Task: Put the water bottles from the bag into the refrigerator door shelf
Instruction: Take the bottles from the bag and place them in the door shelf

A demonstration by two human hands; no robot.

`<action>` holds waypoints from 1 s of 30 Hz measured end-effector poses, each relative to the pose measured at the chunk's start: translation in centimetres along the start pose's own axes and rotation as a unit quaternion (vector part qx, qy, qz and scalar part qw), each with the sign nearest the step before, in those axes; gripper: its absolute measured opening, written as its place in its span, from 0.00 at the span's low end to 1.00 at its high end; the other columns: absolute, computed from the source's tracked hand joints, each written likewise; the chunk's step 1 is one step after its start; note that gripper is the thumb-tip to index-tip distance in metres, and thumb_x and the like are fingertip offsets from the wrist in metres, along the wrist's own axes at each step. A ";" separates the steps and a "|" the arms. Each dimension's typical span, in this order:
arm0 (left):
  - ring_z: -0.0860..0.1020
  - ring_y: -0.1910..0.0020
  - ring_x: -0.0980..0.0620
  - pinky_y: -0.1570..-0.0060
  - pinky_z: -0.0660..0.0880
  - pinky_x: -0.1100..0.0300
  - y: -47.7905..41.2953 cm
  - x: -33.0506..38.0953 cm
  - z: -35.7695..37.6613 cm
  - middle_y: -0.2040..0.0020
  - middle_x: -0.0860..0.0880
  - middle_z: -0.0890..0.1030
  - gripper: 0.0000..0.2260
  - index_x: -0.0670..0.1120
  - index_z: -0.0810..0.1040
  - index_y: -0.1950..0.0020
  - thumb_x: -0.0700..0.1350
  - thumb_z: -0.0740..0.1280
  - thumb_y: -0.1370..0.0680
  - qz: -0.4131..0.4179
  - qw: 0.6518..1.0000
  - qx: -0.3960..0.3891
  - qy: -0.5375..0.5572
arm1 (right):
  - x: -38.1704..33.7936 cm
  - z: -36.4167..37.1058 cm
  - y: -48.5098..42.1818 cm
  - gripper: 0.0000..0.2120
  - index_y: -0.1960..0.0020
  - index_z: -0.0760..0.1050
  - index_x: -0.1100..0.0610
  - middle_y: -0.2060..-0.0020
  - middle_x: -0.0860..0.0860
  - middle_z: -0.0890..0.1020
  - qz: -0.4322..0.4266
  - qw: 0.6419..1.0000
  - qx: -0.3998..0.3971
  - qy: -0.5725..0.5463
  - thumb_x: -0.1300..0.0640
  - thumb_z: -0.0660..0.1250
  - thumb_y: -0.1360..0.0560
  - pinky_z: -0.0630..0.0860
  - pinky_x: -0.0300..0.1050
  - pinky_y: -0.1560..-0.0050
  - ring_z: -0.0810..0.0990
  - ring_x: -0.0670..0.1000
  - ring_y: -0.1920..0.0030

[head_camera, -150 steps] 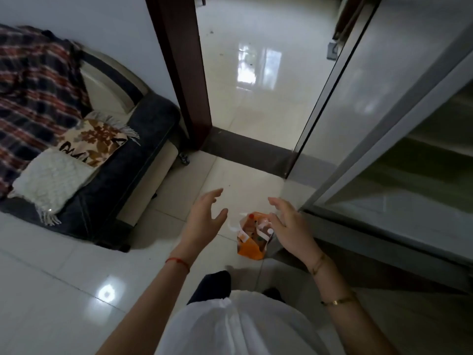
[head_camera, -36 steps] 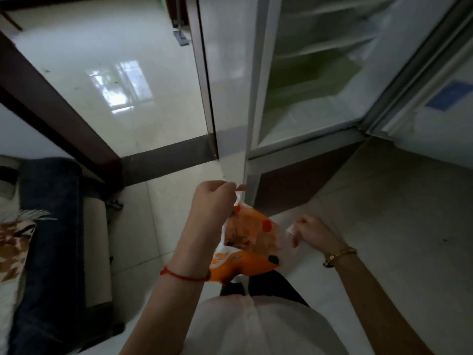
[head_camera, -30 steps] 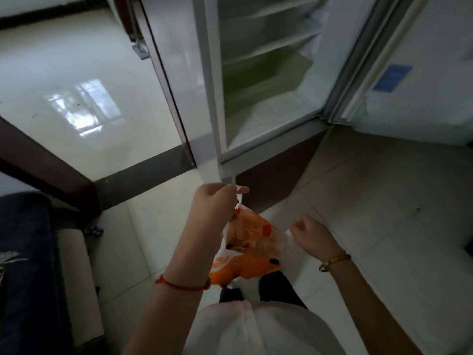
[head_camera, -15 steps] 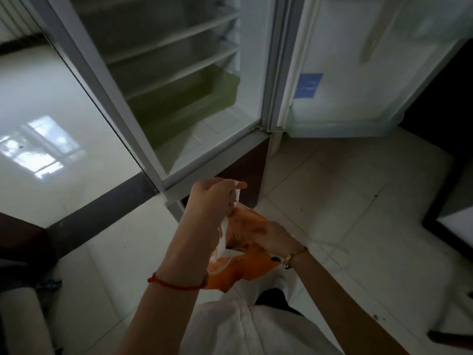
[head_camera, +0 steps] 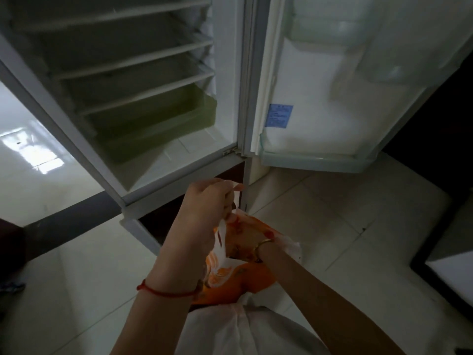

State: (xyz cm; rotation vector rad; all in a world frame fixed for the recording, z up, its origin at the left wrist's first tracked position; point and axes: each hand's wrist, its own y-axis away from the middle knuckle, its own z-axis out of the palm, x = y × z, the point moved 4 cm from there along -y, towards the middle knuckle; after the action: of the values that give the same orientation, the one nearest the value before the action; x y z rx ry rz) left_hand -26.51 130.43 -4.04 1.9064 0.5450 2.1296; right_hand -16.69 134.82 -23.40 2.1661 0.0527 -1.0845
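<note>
The left hand pinches the limp plastic bag by its handle; the right hand is inside, grip hidden. Unseen bottles are probably heavy and slick: take the body.

Bag: five seconds back it sits on the floor; now it hangs clear of the tiles in front of the person's waist.
Left hand: open and reaching then; now its fingers are curled round the bag's handle, holding it up.
Right hand: a second ago it pinches the bag's right edge from outside; now it is sunk into the bag's mouth to the wrist, fingers hidden.
View: swings off the sofa and doorway onto the open refrigerator; its door shelf now shows at right.
</note>
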 end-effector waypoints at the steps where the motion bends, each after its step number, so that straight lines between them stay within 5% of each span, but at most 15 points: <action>1: 0.60 0.81 0.58 0.77 0.64 0.65 -0.3 0.1 0.7 0.77 0.52 0.62 0.14 0.30 0.78 0.45 0.37 0.57 0.19 0.002 1.000 0.001 0.001 | 0.2 -0.5 -0.1 0.17 0.58 0.65 0.37 0.61 0.37 0.72 -0.010 1.000 0.009 0.026 0.38 0.69 0.42 0.68 0.30 0.62 0.72 0.38 0.62; 4: 0.59 0.80 0.57 0.77 0.63 0.65 -1.2 0.4 2.3 0.76 0.52 0.60 0.12 0.33 0.79 0.48 0.37 0.57 0.19 0.005 1.000 -0.002 0.008 | 1.6 -2.0 -0.9 0.11 0.57 0.68 0.42 0.62 0.39 0.71 0.009 1.000 0.018 0.008 0.45 0.71 0.32 0.67 0.30 0.62 0.70 0.38 0.64; 7: 0.59 0.81 0.57 0.73 0.62 0.62 -2.4 0.9 3.5 0.77 0.53 0.61 0.12 0.35 0.79 0.51 0.38 0.57 0.19 0.010 1.000 -0.010 0.020 | 2.2 -3.8 -1.1 0.28 0.46 0.70 0.44 0.57 0.41 0.75 -0.016 0.998 0.058 -0.021 0.40 0.70 0.44 0.69 0.30 0.59 0.73 0.38 0.59; 11: 0.60 0.83 0.58 0.78 0.64 0.65 -4.4 2.1 4.4 0.80 0.54 0.61 0.12 0.33 0.78 0.49 0.37 0.57 0.19 0.013 0.999 -0.007 0.040 | 3.7 -5.5 -1.1 0.25 0.41 0.76 0.46 0.46 0.49 0.82 0.004 0.993 0.110 -0.048 0.48 0.75 0.37 0.77 0.38 0.50 0.81 0.48 0.50; 18: 0.59 0.83 0.58 0.79 0.66 0.65 -8.1 4.1 5.9 0.79 0.53 0.61 0.12 0.33 0.78 0.49 0.37 0.56 0.19 0.007 0.998 -0.036 0.056 | 1.7 -11.0 1.4 0.11 0.50 0.81 0.51 0.59 0.48 0.84 -0.012 0.953 0.302 -0.010 0.46 0.70 0.28 0.80 0.44 0.50 0.82 0.48 0.57; 25: 0.60 0.84 0.59 0.79 0.69 0.67 -11.5 5.0 7.4 0.80 0.54 0.62 0.12 0.35 0.77 0.55 0.35 0.55 0.19 0.007 0.998 -0.057 0.040 | -1.7 -19.9 5.1 0.14 0.54 0.83 0.51 0.64 0.47 0.85 -0.035 0.926 0.371 -0.065 0.47 0.79 0.36 0.78 0.38 0.58 0.84 0.47 0.60; 27: 0.60 0.85 0.60 0.79 0.68 0.68 -12.4 5.1 7.6 0.81 0.55 0.62 0.11 0.35 0.76 0.53 0.35 0.55 0.19 0.002 0.998 -0.058 0.040 | -2.2 -21.8 5.8 0.11 0.56 0.83 0.49 0.69 0.41 0.83 -0.042 0.917 0.388 -0.081 0.49 0.79 0.37 0.76 0.31 0.62 0.82 0.40 0.65; 30: 0.61 0.85 0.60 0.79 0.69 0.66 -13.7 5.5 7.4 0.83 0.54 0.63 0.10 0.35 0.75 0.49 0.36 0.55 0.19 -0.003 0.997 -0.059 0.042 | -3.2 -23.7 6.7 0.18 0.50 0.84 0.50 0.62 0.41 0.86 -0.060 0.899 0.425 -0.083 0.48 0.79 0.38 0.78 0.33 0.52 0.82 0.37 0.58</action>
State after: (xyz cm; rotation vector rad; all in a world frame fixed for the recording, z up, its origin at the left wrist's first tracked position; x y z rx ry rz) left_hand -20.86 145.98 -4.24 1.7577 0.4309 2.1934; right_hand -0.30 144.96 -7.82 2.8356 -0.4538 -1.5586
